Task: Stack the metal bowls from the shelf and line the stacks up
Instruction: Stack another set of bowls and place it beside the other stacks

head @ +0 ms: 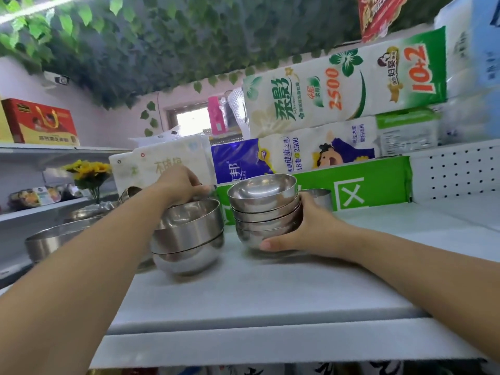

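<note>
Plainly, both hands are on bowls at mid-frame. The left hand (181,185) reaches over the left stack (186,234) and curls its fingers at the far rim of the top bowl; the fingertips are partly hidden, so how firm the hold is cannot be told. The right hand (305,228) cups the right stack (266,212) from its right side, with the thumb lying along the base in front and the fingers out of sight behind.

Both stacks stand upright on the white shelf (270,293), near each other with a clear gap between them. The left stack sits lower in the frame, the right stack higher and taller. That offset is what lining up turns on: judging from this, one stack has to slide until their fronts match, and each hand is already at its own stack.

A lone bowl (319,197) stands just right of the right hand, against the green pack (378,182). Big bowls (54,239) sit at the left edge.
</note>
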`<action>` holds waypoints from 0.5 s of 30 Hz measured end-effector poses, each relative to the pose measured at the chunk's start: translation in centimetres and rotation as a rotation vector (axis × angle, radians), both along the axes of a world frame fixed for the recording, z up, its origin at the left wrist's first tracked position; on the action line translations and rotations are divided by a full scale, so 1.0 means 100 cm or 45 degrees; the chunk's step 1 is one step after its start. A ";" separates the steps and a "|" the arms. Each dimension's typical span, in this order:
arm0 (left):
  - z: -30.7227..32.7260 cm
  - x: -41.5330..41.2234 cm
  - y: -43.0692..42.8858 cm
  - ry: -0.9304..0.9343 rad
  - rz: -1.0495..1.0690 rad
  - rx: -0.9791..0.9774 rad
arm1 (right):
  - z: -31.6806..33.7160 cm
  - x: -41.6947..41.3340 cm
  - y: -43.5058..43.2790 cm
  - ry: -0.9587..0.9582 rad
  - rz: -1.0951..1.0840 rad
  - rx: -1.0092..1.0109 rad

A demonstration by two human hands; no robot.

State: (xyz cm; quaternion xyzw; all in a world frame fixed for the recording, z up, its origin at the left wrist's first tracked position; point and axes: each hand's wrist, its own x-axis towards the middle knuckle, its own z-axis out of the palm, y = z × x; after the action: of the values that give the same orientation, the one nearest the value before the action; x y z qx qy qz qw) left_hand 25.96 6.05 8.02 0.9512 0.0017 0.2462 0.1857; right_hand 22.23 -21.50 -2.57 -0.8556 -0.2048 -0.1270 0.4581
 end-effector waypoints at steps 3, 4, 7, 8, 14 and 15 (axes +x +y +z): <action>0.001 -0.002 0.001 -0.065 0.005 -0.027 | 0.001 -0.002 0.001 0.012 0.003 -0.002; 0.002 -0.004 0.000 -0.089 0.003 -0.062 | 0.002 -0.002 0.001 0.012 0.006 0.003; 0.008 -0.009 0.000 -0.148 -0.034 -0.205 | 0.002 -0.004 0.001 0.005 0.022 0.036; 0.011 -0.012 -0.001 -0.165 -0.054 -0.248 | 0.003 -0.005 0.001 0.003 0.025 0.044; 0.022 -0.046 -0.035 -0.405 -0.213 -0.234 | 0.002 -0.003 0.001 -0.014 0.042 0.078; 0.022 -0.053 -0.042 -0.460 -0.255 -0.220 | 0.001 -0.002 0.001 -0.019 0.043 0.084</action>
State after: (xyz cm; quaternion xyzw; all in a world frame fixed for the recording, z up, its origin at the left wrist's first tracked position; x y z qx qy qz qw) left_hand 20.64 1.84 10.22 0.8677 -0.1049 0.3918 0.2873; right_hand 22.00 -21.45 -2.46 -0.8355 -0.2183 -0.1323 0.4866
